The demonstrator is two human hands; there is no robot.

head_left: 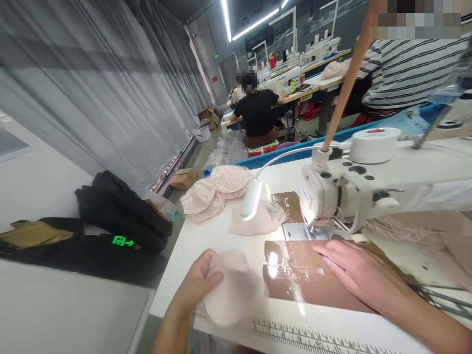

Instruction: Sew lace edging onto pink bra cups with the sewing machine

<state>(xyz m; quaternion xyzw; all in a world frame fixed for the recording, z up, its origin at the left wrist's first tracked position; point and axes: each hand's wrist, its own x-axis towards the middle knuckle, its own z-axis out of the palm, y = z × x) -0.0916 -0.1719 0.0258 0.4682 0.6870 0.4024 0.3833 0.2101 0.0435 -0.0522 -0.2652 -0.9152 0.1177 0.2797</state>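
Observation:
Pinched between the thumb and fingers of my left hand [201,278] is a thin, pale pink fabric piece [236,295], partly blurred, held over the front left of the table. My right hand [346,263] lies flat, fingers stretched out, on a brown sheet [295,280] with a shiny clear covering. Just beyond those fingertips is the needle area of a white sewing machine [313,196]. Another pale pink fabric piece with netting [256,216] rests left of the needle, beneath a small lamp [251,199].
Rounded pink netted pieces [216,191] are stacked at the table's far left. A ruler strip [295,337] runs along the front edge. Scissors [446,300] lie at the right. Dark cloth [121,211] is heaped on the left. Two people sit beyond, near other machines.

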